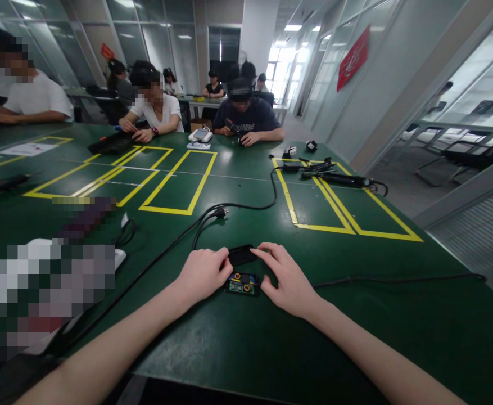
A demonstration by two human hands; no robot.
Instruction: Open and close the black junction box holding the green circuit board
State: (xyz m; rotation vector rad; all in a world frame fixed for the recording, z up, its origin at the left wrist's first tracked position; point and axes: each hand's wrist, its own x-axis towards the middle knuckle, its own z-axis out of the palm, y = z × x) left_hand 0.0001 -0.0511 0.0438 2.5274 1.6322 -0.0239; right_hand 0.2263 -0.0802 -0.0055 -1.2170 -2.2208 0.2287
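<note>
Between my hands a small circuit board [236, 286] with copper-wound coils sits in the black lower half of a casing. Just beyond it is a black plastic cover [242, 254], hollow side showing and tilted. My left hand [206, 272] pinches the left end of this cover between thumb and bent fingers. At the cover's right end is the index fingertip of my right hand [287, 279], which seems to touch it. The right thumb stands apart from the fingers, close to the board's right edge. A black cable [381, 279] runs off rightward from behind my right hand.
A black plug [220, 212] and a long power cord [162, 260] lie ahead and left. Yellow tape rectangles [179, 212] mark the green table [246, 349]. Black devices [343, 179] lie far right. Blurred items [60, 281] are at left. Co-workers [248, 115] sit opposite.
</note>
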